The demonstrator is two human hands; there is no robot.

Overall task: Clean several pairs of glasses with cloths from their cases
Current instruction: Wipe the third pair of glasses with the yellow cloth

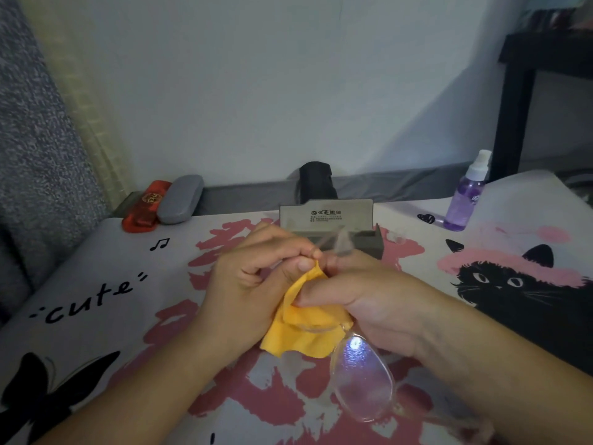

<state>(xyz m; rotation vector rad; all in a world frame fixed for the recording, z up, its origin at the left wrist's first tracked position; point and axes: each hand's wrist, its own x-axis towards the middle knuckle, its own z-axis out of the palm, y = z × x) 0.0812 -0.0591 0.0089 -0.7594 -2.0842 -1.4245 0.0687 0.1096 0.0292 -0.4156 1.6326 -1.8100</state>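
Clear-framed glasses (362, 377) are hanging nearest. Both hands, left (253, 281) and right (362, 293), are pinching them inside a yellow cloth (301, 335).

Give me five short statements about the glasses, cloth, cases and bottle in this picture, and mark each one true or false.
1. Both hands, left hand and right hand, hold the yellow cleaning cloth. True.
2. The clear-framed glasses lie inside a case. False: they are at the hands.
3. The open grey box-shaped case stands behind the hands. True.
4. The purple spray bottle lies on its side. False: it stands upright.
5. The red glasses case and the grey oval case are open. False: both are closed.
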